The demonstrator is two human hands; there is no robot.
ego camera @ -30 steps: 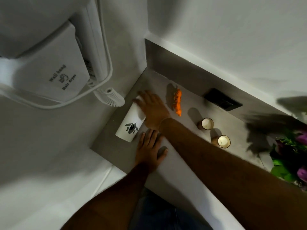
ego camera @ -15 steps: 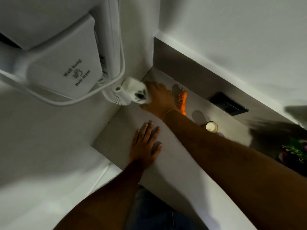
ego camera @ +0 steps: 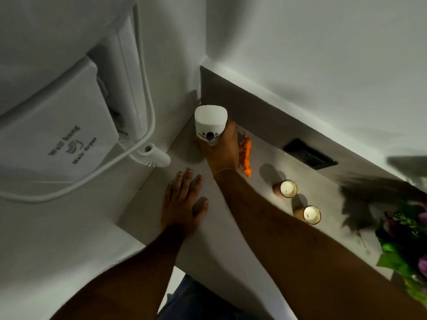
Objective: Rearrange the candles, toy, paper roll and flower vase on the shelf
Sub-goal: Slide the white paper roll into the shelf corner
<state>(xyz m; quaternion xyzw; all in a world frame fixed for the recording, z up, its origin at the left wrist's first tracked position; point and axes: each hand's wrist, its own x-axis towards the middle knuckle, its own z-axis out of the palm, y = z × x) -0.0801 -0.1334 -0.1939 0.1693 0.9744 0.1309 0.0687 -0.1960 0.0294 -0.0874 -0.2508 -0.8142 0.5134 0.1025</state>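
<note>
My right hand (ego camera: 221, 151) grips a white paper roll (ego camera: 210, 122) with a dark printed mark, holding it upright in the shelf's far left corner. My left hand (ego camera: 182, 204) lies flat and open on the grey shelf (ego camera: 231, 239), nearer to me. An orange toy (ego camera: 246, 155) lies just right of my right hand, partly hidden by it. Two lit-looking white candles in glass cups stand further right, one (ego camera: 288, 188) behind the other (ego camera: 312, 214). The flower vase's purple and green blooms (ego camera: 406, 239) show at the right edge; the vase itself is hidden.
A white wall-hung hair dryer (ego camera: 69, 135) with a coiled cord (ego camera: 152, 155) hangs on the left wall, close to the shelf corner. A black socket plate (ego camera: 309, 154) sits in the shelf's back panel. White walls enclose the shelf on the left and behind.
The paper roll lay on its side near the shelf's front left; my right hand lifted it and moved it back into the corner, now upright. My left hand stayed flat on the shelf.
</note>
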